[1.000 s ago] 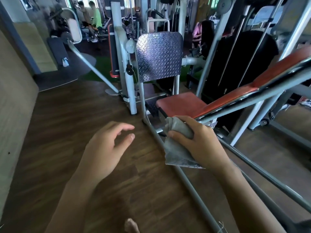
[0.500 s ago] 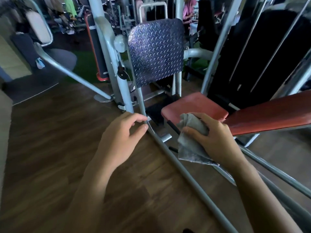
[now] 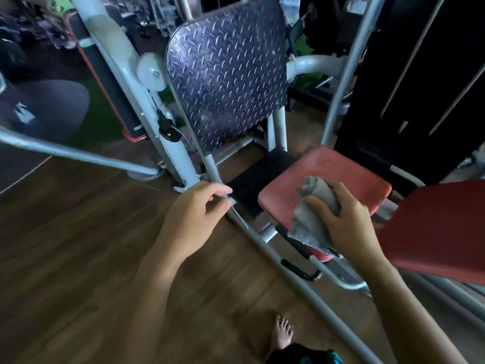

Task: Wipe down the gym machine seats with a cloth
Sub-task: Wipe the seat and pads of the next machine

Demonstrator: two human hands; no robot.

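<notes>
A red padded seat (image 3: 349, 177) of a grey-framed gym machine lies right of centre. My right hand (image 3: 346, 222) grips a crumpled grey cloth (image 3: 312, 219) and holds it against the seat's near left part; the cloth's lower edge hangs over the seat's front. A red backrest pad (image 3: 435, 229) slopes up at the right edge. My left hand (image 3: 194, 219) hovers with loosely curled fingers beside the grey frame tube (image 3: 265, 248), holding nothing; whether its fingertips touch the tube is unclear.
A dark diamond-plate footplate (image 3: 228, 74) stands upright behind the seat. Grey bars cross at left (image 3: 78, 153) and run diagonally over the wooden floor (image 3: 78, 258). A black weight stack (image 3: 420, 88) rises at right. My bare foot (image 3: 282, 332) stands near the bottom.
I have moved closer to the machine and look further down. My right hand carried the cloth from the seat's front edge onto its surface. My left hand came up beside the frame tube.
</notes>
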